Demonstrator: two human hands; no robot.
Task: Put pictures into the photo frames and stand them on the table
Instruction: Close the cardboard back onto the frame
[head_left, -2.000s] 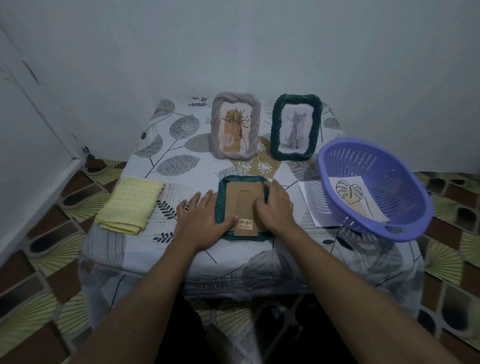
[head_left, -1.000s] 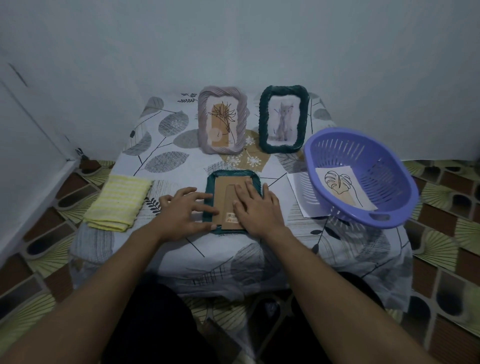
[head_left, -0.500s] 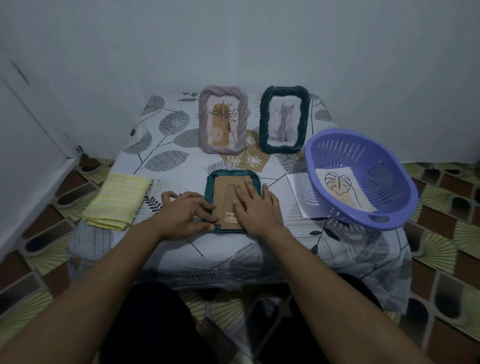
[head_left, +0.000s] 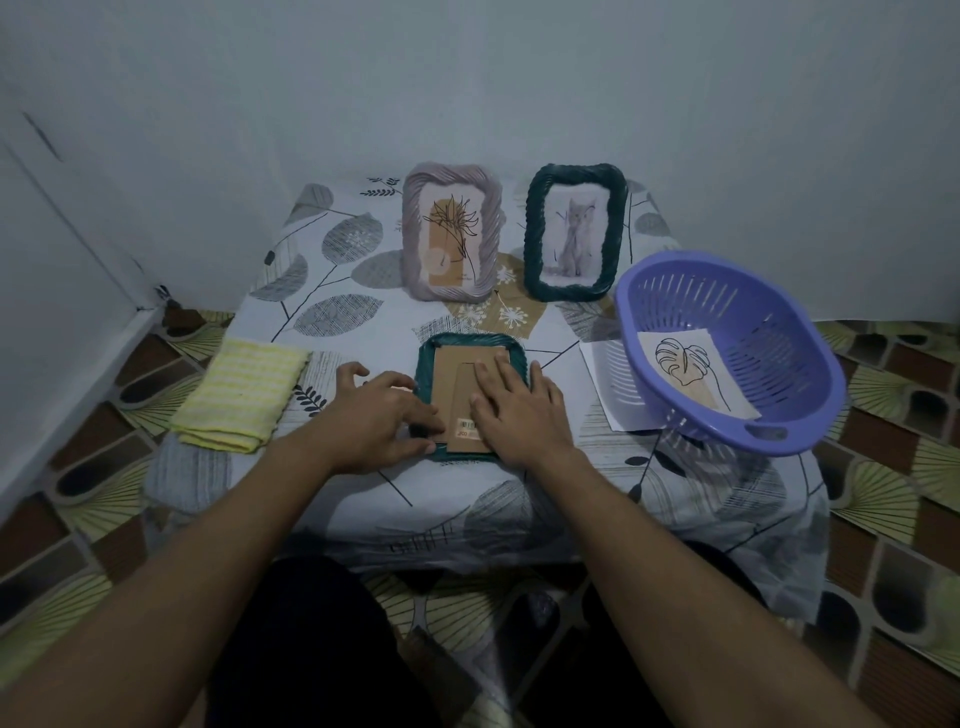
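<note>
Head view: we've got the dark green frame (head_left: 470, 344) face down on the table (head_left: 363, 493), cardboard backing (head_left: 453, 382) up. Our right hand (head_left: 519, 410) lies flat on the backing, fingers straight, pressing. Our left hand (head_left: 379, 421), fingers bent, grips the frame's 9 o'clock rim. At 12 o'clock stand the mauve frame (head_left: 414, 234) and cat frame (head_left: 533, 239). At 3 o'clock, the purple basket (head_left: 779, 332) holds a leaf picture (head_left: 685, 369).
</note>
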